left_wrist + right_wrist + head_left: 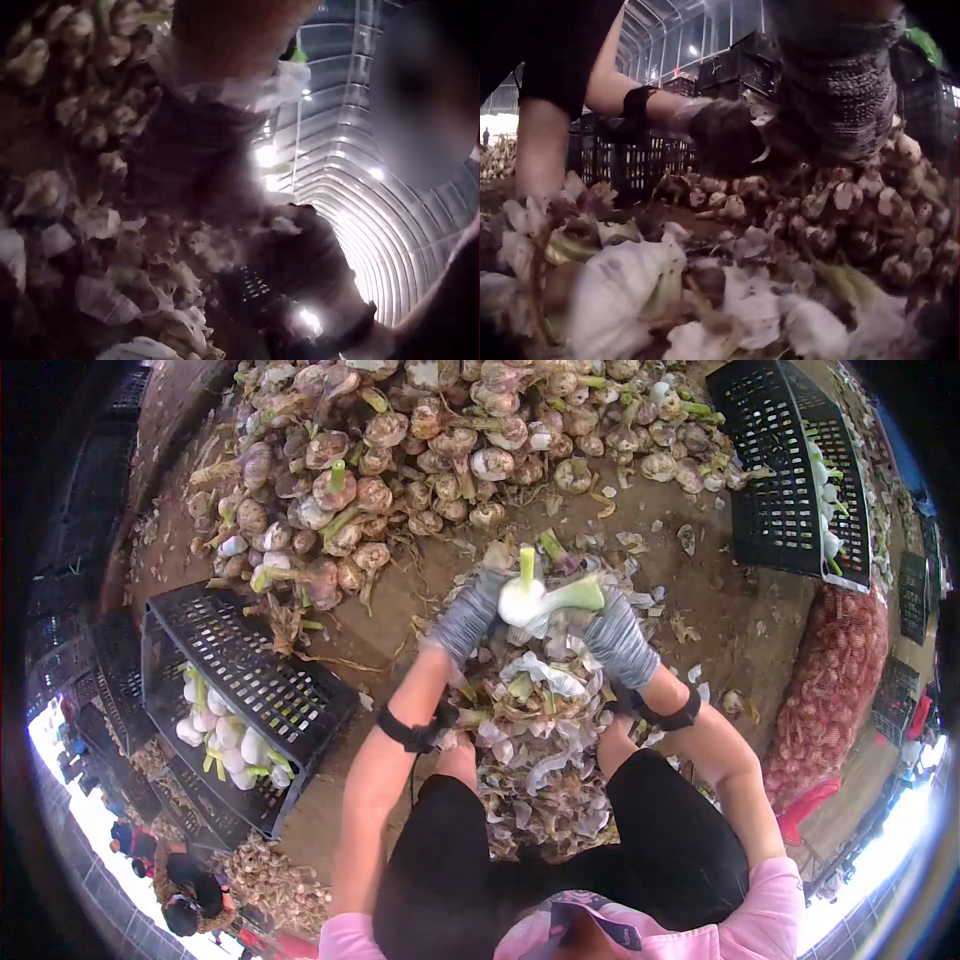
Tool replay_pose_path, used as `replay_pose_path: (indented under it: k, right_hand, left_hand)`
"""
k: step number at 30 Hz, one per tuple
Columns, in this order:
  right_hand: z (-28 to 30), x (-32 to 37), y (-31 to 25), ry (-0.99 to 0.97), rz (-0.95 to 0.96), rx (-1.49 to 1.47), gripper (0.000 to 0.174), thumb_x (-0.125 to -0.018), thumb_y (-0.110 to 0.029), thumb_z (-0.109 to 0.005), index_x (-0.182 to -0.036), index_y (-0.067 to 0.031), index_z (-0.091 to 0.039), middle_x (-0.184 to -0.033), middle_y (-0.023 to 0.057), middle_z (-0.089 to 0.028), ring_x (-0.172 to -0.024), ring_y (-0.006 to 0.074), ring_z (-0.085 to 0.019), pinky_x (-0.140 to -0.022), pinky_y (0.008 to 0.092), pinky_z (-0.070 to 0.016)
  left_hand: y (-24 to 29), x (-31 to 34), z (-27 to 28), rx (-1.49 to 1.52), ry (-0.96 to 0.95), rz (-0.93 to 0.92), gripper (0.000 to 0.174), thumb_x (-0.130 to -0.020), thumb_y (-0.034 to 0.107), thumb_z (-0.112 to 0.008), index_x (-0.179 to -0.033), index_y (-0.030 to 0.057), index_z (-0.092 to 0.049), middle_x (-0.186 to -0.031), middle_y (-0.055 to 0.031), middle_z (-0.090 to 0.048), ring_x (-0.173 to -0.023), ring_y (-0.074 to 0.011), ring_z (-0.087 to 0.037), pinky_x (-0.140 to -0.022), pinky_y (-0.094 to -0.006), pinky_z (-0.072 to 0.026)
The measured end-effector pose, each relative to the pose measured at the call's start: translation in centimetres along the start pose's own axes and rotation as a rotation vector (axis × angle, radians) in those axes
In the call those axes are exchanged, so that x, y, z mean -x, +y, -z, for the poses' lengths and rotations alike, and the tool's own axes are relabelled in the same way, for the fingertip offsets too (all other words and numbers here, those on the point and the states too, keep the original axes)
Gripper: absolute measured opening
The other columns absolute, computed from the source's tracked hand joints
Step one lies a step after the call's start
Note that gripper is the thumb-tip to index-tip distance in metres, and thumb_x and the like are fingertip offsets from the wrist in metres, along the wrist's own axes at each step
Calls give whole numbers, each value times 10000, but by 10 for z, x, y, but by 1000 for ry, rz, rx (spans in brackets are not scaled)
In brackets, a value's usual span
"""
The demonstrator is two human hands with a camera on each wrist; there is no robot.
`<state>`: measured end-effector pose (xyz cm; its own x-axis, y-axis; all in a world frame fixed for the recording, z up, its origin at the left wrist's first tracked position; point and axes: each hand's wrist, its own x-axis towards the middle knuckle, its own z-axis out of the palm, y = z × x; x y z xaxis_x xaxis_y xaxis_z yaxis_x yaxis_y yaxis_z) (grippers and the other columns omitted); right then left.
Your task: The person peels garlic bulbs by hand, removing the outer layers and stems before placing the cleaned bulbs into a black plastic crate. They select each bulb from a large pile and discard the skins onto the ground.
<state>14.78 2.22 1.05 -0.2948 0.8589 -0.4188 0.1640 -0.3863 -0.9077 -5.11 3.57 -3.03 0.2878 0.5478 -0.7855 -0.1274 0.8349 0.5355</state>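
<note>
A peeled white garlic bulb [520, 603] with a short green stem is held up between the two gloved hands, over a heap of skins. My left hand [472, 612] grips the bulb from its left side. A pale green-white strip of garlic skin [578, 595] flares from the bulb toward my right hand [618, 638], which pinches it at the right; the fingertips are partly hidden and blurred. In the right wrist view the left hand [726, 135] and the right hand [836, 90] come together above the skins. The left wrist view is dark, with the right hand [292, 255] beyond the left glove.
Unpeeled garlic [420, 450] is piled ahead. A tilted black crate [250, 650] with peeled bulbs stands at left, another crate [775, 470] at upper right. A red mesh sack [830, 690] lies at right. Loose skins [545, 760] cover the ground between the legs.
</note>
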Motion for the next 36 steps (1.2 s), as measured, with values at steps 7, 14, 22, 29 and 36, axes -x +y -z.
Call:
replay_pose_path:
  k: [7, 14, 22, 29, 36]
  right_hand:
    - [-3, -3, -13, 90, 193, 265, 416, -701, -121, -613, -1093, -10, -529, -1058, 155, -548, -998, 271, -520, -860, 351, -410]
    - [9, 6, 4, -35, 102, -2, 354, -729, -67, -596, -1072, -6, -535, -957, 121, -601, -873, 206, -577, -785, 302, -448]
    - [11, -10, 24, 17, 26, -644, 165, -825, -180, -553, -931, -54, -553, -834, 77, -609, -724, 208, -591, -649, 288, -494]
    - [25, -2, 38, -83, 210, 478, 181, -835, -148, -509, -984, -56, -555, -871, 68, -592, -768, 223, -578, -688, 315, -491]
    - [60, 24, -47, -636, -583, -239, 398, -768, -247, -639, -1073, -5, -556, -971, 123, -600, -805, 197, -586, -746, 336, -466]
  left_hand:
    - [3, 24, -20, -645, 323, -783, 335, -716, 152, -707, -1006, 25, -596, -963, -89, -592, -872, -182, -557, -806, -298, -440]
    - [7, 31, -24, -397, 160, -669, 180, -764, 133, -663, -884, 11, -606, -776, -86, -624, -695, -150, -573, -677, -289, -467]
    - [12, 38, -14, -223, -37, -716, 133, -772, 95, -647, -878, 24, -610, -850, -57, -633, -778, -143, -572, -740, -283, -463]
    - [3, 36, -17, 287, -268, -585, 323, -766, 262, -672, -977, 34, -586, -953, -85, -613, -920, -181, -575, -841, -321, -463]
    - [-27, 5, 4, 1003, -266, -233, 416, -837, 145, -496, -1215, -12, -423, -1170, -163, -510, -1043, -278, -525, -929, -385, -440]
